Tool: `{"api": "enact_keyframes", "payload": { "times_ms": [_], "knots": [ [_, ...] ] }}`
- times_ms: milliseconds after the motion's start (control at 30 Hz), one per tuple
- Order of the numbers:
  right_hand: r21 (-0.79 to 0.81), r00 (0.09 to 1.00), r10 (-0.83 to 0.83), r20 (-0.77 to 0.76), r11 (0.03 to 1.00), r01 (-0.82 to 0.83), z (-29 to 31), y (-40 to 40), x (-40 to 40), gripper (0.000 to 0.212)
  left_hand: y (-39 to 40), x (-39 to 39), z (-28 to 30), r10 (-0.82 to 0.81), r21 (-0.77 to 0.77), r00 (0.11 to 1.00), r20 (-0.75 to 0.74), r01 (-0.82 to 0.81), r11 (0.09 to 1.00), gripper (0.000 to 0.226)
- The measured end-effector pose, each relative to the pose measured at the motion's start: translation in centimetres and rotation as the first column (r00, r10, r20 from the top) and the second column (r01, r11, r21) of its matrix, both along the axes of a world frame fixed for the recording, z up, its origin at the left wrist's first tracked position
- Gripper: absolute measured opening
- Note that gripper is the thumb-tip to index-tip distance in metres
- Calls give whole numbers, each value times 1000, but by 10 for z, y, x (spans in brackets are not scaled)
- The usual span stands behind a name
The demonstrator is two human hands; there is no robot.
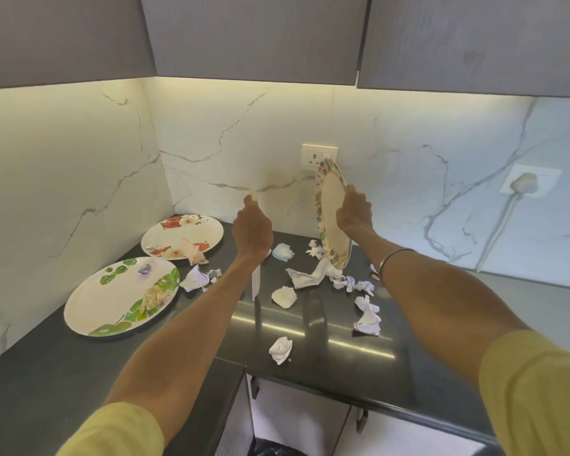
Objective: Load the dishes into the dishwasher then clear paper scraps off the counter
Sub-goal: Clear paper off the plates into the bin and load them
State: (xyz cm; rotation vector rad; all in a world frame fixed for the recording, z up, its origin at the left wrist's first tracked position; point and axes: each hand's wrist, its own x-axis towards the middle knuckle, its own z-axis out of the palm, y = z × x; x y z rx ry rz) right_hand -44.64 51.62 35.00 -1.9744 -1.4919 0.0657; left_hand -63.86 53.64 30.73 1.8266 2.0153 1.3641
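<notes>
Step in hand: the dish-loading half, by my reading; two plates lie on the counter and scraps are everywhere, so neither part looks finished.
Dark polished stone counter (343, 343): an L-shaped top running into the far left corner, its near edge stepping back above pale cabinet fronts; no dishwasher is in view.
Leaf-patterned round white plate (112, 297): flat at near left with paper bits on it, close to the counter's near edge.
Red-flowered round white plate (178, 236): flat just beyond it, in the corner, a crumpled tissue on its near rim.
Speckled-rim cream plate (330, 212): raised on edge over the far middle, paper sliding off its low end.
Right hand (354, 209): fingers curled tight around that plate's right rim.
Left hand (252, 233): closed around a thin pale plate seen edge-on (255, 281), held upright.
Crumpled white paper scraps (367, 319): strewn across the middle and right of the counter.
Next move, I judge: carry both held plates down and back, clear of the counter's near edge.
Room: wall cabinets hang low overhead; open space lies toward the near side.
</notes>
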Motion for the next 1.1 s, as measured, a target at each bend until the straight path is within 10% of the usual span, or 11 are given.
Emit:
{"api": "enact_keyframes", "payload": {
  "times_ms": [1100],
  "knots": [
    [-113,902,-431,-23,898,426,-34,-357,194,36,-275,198,-13,-392,-52,917,68,396,917,31]
  ]
}}
